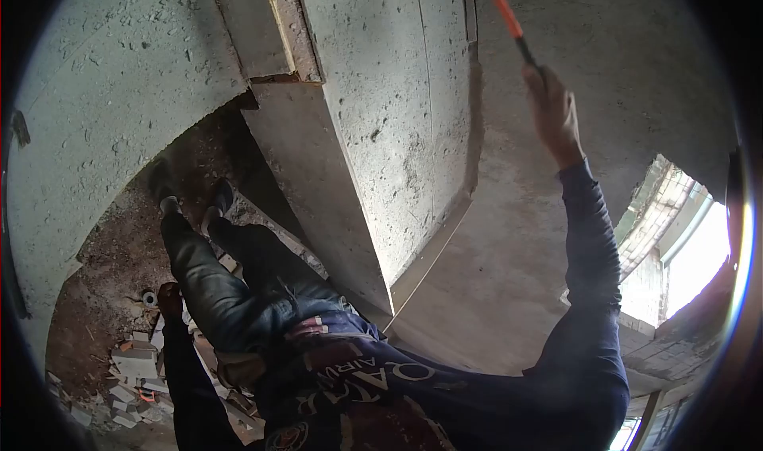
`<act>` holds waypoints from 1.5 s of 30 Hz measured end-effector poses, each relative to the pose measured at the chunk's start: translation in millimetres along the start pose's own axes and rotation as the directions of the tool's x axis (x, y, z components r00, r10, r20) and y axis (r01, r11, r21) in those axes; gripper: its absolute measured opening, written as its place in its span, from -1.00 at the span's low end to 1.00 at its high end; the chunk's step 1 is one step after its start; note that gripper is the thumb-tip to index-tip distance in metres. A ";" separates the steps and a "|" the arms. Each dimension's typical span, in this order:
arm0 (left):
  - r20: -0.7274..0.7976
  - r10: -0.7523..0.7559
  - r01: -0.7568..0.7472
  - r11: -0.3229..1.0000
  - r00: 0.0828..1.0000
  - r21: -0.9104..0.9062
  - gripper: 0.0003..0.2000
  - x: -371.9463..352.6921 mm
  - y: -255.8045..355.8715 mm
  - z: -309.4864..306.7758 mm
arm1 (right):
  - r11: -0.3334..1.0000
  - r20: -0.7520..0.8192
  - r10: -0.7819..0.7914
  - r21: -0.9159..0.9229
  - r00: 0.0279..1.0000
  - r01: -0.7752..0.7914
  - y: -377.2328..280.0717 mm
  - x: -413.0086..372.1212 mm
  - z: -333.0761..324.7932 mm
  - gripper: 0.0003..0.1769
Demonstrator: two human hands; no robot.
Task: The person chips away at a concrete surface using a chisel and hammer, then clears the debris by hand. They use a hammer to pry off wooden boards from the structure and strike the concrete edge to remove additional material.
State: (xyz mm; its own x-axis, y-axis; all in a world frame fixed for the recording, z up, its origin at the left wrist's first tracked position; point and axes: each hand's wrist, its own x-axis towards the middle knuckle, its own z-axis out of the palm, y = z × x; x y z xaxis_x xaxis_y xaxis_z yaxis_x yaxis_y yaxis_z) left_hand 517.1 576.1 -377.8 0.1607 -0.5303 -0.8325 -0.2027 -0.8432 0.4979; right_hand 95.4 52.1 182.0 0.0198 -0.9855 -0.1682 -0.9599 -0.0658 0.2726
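My right hand [551, 109] is raised at the upper right, its fingers wrapped round the dark grip of a long-handled tool [502, 6]. The tool's shaft is orange. Its far end runs to the top edge of the view, so the working head cannot be made out. Near the tool is a grey, rough wall surface [636, 54]. My left hand [169, 301] hangs low on the left beside my leg, dark in shadow. Its fingers are too dim to read. Close to it on the ground lies a small pale ring-shaped object [149, 298].
A pitted concrete beam or column [381, 117] juts through the middle, with a wooden strip [278, 22] at its top. Broken tile and rubble [135, 371] cover the ground at lower left. At the right, a ragged opening [675, 236] lets in bright light.
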 end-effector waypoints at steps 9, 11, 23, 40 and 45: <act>-0.130 0.158 -0.137 0.979 0.979 0.154 -0.73 0.2 39.3 7.5 | 0.951 -0.004 0.000 -0.310 1.000 -0.001 180.1 -59.3 144.6 -0.45; -0.123 0.170 -0.150 0.977 0.978 0.152 -0.75 -3.5 37.9 0.6 | 0.932 0.359 0.357 -0.199 0.862 -0.304 152.7 -69.1 109.0 -0.44; -0.095 0.016 -0.004 0.992 0.995 0.125 -0.71 11.3 55.9 6.9 | 0.916 -0.364 -0.126 0.315 0.923 0.249 53.3 -19.8 87.1 -0.30; -0.077 0.171 -0.153 0.968 0.982 0.197 -0.76 23.4 16.0 20.6 | 0.904 -0.249 -0.297 0.238 0.922 0.356 63.7 -20.8 82.5 -0.49; -0.073 -0.113 0.116 0.992 0.991 0.051 -0.73 -20.8 14.8 -14.4 | 0.828 0.433 0.560 -0.321 0.706 -0.460 131.9 -121.3 82.2 -0.41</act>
State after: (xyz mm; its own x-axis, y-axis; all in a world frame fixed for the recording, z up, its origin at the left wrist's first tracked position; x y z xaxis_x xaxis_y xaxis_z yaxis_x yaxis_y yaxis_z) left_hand 524.7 573.4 -349.5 0.2522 -0.4369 -0.8634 -0.2317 -0.8936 0.3845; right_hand -56.6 175.8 160.5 -0.6450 -0.6650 -0.3765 -0.7140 0.3488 0.6071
